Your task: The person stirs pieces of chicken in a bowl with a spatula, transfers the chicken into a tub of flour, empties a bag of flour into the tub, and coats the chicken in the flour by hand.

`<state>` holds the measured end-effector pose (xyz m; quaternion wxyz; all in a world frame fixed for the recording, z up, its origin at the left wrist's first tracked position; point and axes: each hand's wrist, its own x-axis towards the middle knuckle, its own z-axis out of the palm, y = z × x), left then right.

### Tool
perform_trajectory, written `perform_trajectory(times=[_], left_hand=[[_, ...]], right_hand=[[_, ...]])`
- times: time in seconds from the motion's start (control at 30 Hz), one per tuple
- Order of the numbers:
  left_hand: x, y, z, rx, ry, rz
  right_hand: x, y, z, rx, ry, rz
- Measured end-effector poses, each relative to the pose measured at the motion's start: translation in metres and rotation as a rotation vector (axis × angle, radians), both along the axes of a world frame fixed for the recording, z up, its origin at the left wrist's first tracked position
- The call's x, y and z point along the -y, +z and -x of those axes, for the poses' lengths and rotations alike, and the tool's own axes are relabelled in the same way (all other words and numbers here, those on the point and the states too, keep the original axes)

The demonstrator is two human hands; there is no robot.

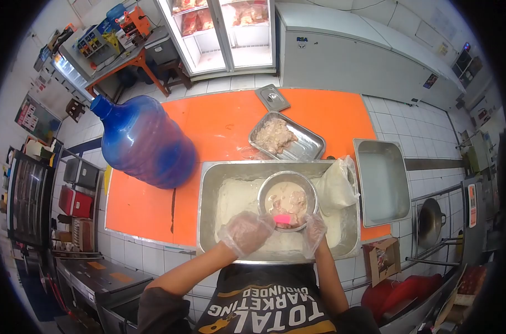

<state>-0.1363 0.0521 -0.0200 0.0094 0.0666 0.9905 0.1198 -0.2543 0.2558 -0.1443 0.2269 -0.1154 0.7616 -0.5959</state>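
My left hand (248, 232), in a clear plastic glove, is closed around a pink spatula (283, 219) whose flat blade reaches into a round metal bowl (314, 192). Pieces of raw meat (290, 201) lie in pale, creamy liquid inside the bowl. My right hand (314, 236), gloved too, grips the bowl's right rim. The bowl sits within a large steel basin (208, 192) spread with white flour (230, 199). At the basin's right end stands a white sack (339, 186). The spatula's handle is hidden by my left hand.
Beyond the basin, a metal tray (308, 146) holds more battered meat (274, 137), with a steel lid (273, 98) behind it. A big blue water jug (147, 139) lies on the orange table (208, 119) at left. Another steel pan (383, 183) stands at right.
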Motion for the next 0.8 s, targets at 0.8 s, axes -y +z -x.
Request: perform_trajectory(times=[0.8], left_hand=[[-0.049, 0.001, 0.018, 0.369, 0.472, -0.259]], right_hand=[[0.008, -0.064, -0.011, 0.021, -0.115, 0.164]])
